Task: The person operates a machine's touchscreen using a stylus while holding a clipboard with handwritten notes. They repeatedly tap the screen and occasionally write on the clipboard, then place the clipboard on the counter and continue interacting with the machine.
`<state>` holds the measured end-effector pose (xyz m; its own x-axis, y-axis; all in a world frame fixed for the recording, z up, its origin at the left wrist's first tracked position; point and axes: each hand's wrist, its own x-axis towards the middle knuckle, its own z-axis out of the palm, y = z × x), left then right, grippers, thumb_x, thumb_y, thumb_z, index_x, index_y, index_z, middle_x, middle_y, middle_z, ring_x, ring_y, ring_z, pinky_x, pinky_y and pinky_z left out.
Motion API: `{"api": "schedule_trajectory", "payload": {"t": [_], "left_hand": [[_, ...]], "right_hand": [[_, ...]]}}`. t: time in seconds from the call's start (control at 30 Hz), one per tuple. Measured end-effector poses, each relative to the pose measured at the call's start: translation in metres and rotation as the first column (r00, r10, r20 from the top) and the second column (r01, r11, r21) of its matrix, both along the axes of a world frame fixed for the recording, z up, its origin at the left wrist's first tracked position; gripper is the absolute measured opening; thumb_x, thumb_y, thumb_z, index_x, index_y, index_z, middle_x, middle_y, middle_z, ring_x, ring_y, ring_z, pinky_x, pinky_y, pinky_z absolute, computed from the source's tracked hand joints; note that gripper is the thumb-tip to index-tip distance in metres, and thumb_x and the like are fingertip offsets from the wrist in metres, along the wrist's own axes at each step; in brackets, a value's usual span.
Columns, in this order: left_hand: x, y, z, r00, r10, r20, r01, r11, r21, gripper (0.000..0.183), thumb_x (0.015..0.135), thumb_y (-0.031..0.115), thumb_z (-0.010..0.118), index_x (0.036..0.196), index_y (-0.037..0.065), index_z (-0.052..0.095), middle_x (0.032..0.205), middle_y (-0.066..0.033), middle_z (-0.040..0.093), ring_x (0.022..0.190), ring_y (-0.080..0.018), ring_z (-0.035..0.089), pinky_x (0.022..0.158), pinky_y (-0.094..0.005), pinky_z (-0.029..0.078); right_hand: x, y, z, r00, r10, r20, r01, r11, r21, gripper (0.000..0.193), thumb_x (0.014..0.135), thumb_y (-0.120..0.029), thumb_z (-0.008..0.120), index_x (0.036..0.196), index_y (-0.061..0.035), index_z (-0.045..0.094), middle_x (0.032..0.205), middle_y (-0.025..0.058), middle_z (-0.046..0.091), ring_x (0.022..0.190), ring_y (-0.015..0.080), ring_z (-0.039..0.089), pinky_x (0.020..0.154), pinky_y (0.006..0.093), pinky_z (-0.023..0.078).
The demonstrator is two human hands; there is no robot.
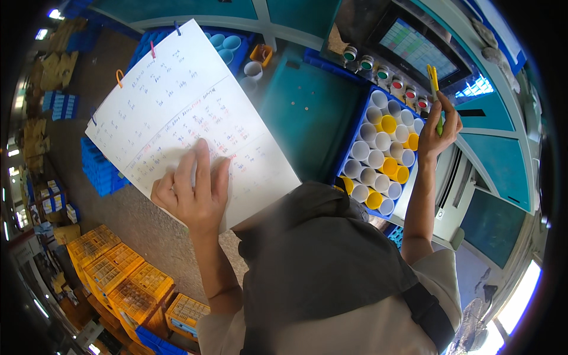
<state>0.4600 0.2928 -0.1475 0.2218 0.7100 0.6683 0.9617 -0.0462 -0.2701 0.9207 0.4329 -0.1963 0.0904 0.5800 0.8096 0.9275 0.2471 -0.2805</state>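
A large white sheet or pad (pixel 207 89) with handwritten notes in blue and red fills the left of the head view. Small coloured rings or clips run along its upper-left edge. My left hand (pixel 198 186) lies on the page, index finger stretched across the writing and the other fingers loosely bent. Over at the right, my right hand (pixel 441 127) is closed around a yellow and green pen (pixel 434 83), its yellow end pointing up. Below and left of that hand stands a blue crate (pixel 356 135) of white and yellow cups (pixel 381 141), open ends up.
A machine panel with a lit screen (pixel 417 47) and a row of red and green buttons (pixel 383 73) sits beyond the crate. Behind the pad are pale blue cups (pixel 231 42) and an orange bin (pixel 261 55). Yellow crates (pixel 121 266) are stacked at lower left.
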Motion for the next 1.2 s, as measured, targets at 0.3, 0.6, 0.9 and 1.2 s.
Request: {"api": "schedule_trajectory", "payload": {"t": [0.3, 0.6, 0.9, 1.2], "left_hand": [[-0.006, -0.005, -0.003, 1.0, -0.014, -0.012, 0.013, 0.999, -0.031, 0.04, 0.098, 0.039, 0.082, 0.13, 0.015, 0.082, 0.122, 0.0004, 0.077, 0.104, -0.0208, 0.064, 0.095, -0.0387, 0.045], [0.0, 0.003, 0.01, 0.999, -0.025, -0.022, 0.025, 1.0, 0.011, 0.042, 0.101, 0.043, 0.079, 0.131, 0.014, 0.082, 0.119, 0.0034, 0.074, 0.099, -0.0226, 0.055, 0.089, -0.0367, 0.045], [0.001, 0.003, 0.01, 0.999, -0.039, -0.025, 0.039, 0.999, 0.006, 0.043, 0.099, 0.043, 0.081, 0.131, 0.014, 0.082, 0.12, 0.0035, 0.073, 0.1, -0.0224, 0.053, 0.088, -0.0383, 0.044], [0.001, 0.003, 0.012, 0.999, -0.026, -0.023, 0.026, 1.0, -0.006, 0.042, 0.099, 0.042, 0.081, 0.131, 0.014, 0.082, 0.121, 0.0032, 0.073, 0.099, -0.023, 0.054, 0.089, -0.0389, 0.044]], "right_hand": [[0.007, 0.0, -0.003, 1.0, -0.003, -0.006, 0.004, 0.997, 0.073, 0.02, 0.097, -0.007, 0.078, 0.117, -0.0077, 0.079, 0.104, 0.0056, 0.08, 0.096, 0.0219, 0.069, 0.098, 0.0381, 0.042], [0.01, -0.005, 0.012, 0.992, -0.113, -0.064, 0.118, 0.99, 0.076, 0.018, 0.097, -0.005, 0.073, 0.114, -0.003, 0.078, 0.102, 0.0073, 0.078, 0.09, 0.0192, 0.067, 0.099, 0.0391, 0.039], [0.014, 0.0, 0.013, 0.994, -0.095, -0.059, 0.1, 0.992, 0.08, 0.017, 0.094, -0.006, 0.077, 0.111, -0.0051, 0.078, 0.099, 0.0061, 0.078, 0.089, 0.0203, 0.066, 0.094, 0.0423, 0.039], [0.012, -0.004, -0.001, 0.998, -0.055, -0.012, 0.055, 0.998, 0.022, 0.014, 0.091, -0.006, 0.08, 0.105, -0.0082, 0.077, 0.086, 0.0049, 0.074, 0.08, 0.0202, 0.067, 0.09, 0.0444, 0.041]]}}
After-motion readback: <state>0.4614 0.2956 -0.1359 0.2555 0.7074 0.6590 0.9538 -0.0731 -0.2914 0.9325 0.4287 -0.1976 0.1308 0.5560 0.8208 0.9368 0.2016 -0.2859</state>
